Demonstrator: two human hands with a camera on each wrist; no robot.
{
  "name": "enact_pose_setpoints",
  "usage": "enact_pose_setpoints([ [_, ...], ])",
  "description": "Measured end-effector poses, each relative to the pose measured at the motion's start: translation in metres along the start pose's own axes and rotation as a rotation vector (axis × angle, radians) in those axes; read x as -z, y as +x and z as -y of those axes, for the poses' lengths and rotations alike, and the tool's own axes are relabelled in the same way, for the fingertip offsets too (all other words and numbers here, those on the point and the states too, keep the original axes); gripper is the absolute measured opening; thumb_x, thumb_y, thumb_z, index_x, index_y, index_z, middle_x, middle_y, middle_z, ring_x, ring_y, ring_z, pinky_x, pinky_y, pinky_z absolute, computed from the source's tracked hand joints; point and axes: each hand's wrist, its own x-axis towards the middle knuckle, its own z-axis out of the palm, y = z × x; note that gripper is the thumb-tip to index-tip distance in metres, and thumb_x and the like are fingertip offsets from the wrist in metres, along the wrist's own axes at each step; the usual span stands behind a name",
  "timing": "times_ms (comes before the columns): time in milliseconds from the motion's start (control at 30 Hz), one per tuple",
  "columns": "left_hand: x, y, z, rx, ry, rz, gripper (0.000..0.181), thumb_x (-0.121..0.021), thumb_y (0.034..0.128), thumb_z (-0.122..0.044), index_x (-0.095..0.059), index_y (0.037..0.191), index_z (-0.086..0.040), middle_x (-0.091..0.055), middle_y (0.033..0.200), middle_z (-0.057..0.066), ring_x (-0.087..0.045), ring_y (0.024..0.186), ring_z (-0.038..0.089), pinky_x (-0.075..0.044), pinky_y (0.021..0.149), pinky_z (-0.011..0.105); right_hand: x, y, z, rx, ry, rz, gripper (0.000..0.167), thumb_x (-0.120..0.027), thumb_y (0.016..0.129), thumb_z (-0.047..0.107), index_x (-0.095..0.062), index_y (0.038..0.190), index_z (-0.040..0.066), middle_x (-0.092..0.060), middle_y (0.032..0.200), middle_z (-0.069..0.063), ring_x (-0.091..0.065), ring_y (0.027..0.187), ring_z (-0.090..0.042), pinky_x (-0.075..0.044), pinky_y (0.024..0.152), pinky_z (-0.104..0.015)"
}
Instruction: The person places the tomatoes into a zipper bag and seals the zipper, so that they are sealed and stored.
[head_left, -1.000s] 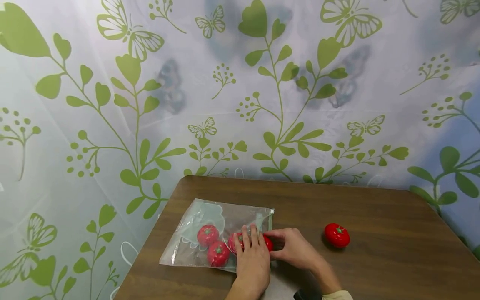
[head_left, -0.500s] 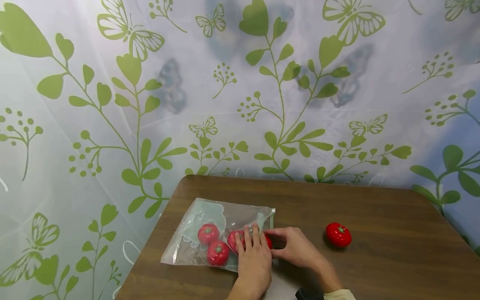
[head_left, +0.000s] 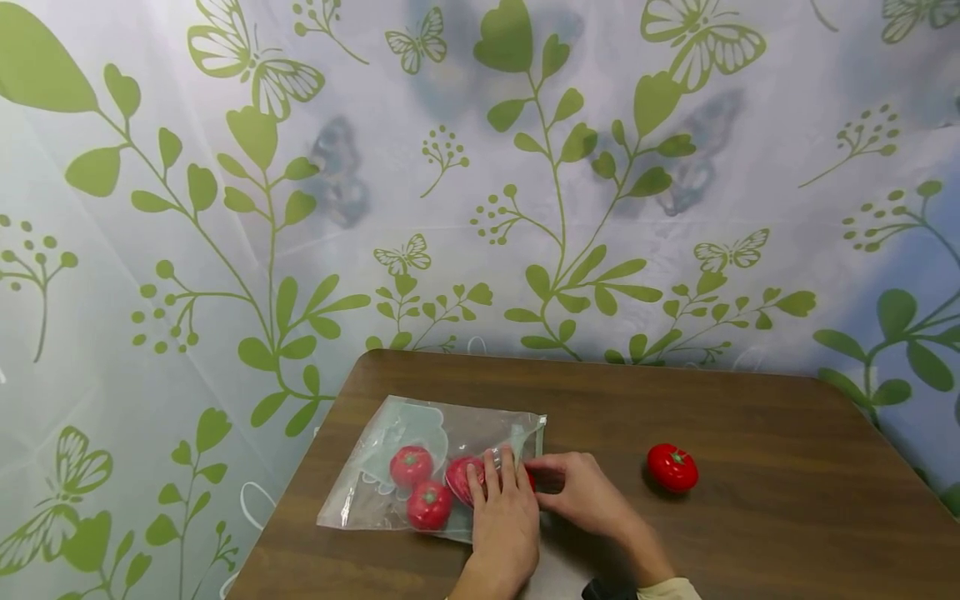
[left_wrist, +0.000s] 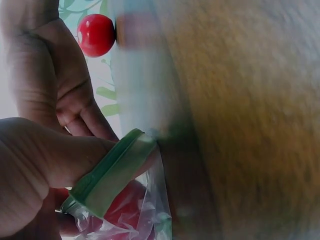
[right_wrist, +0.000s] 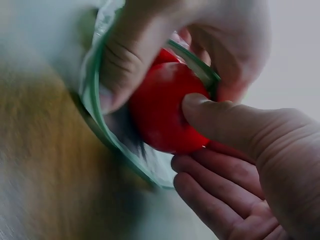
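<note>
A clear zip bag (head_left: 348, 500) with a green-edged mouth lies on the table, holding several red toy tomatoes (head_left: 411, 466). My left hand (head_left: 506, 525) lies over the mouth end, fingers spread across the top; its thumb (right_wrist: 120, 75) is hooked inside the green rim (right_wrist: 95, 117), which stands apart. At that mouth my right hand (head_left: 588, 500) pinches another red tomato (right_wrist: 165, 112) between thumb and fingers, partly inside the bag. From the head view, my left fingers mostly hide this tomato. One loose red tomato (head_left: 672, 467) sits to the right of my right hand.
The brown wooden table (head_left: 750, 433) has a rounded back edge. Behind it hangs a pale curtain (head_left: 465, 275) with green leaves and butterflies. Something pale lies under my wrists at the front edge.
The held tomato has gone a little deeper into the bag, and less of it shows. Tomatoes inside have shifted slightly left. Both hands stay in nearly the same place.
</note>
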Motion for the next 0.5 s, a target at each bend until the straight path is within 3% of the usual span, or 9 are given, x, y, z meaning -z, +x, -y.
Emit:
enact_pose_setpoints([
  [233,0.0,-0.001,0.001,0.003,-0.007,-0.005,0.081,-0.092,0.0838,-0.024,-0.059,0.155,-0.004,-0.05,0.168,0.018,-0.046,0.156,0.045,-0.033,0.126,0.069,-0.015,0.006,0.002,-0.002,-0.014,-0.078,0.037,-0.09,0.088,0.014,-0.082,0.124,0.01,-0.083,0.121,-0.002,-0.076,0.109,-0.007,-0.063,0.098,-0.031],
  [500,0.002,-0.001,0.002,0.012,-0.017,-0.009,0.074,-0.088,0.0877,-0.02,-0.059,0.154,-0.003,-0.05,0.168,0.019,-0.044,0.157,0.045,-0.034,0.126,0.068,-0.024,0.011,0.001,-0.029,0.019,-0.119,0.034,-0.09,0.083,0.007,-0.084,0.116,0.013,-0.084,0.112,0.002,-0.074,0.103,-0.005,-0.061,0.092,-0.028],
])
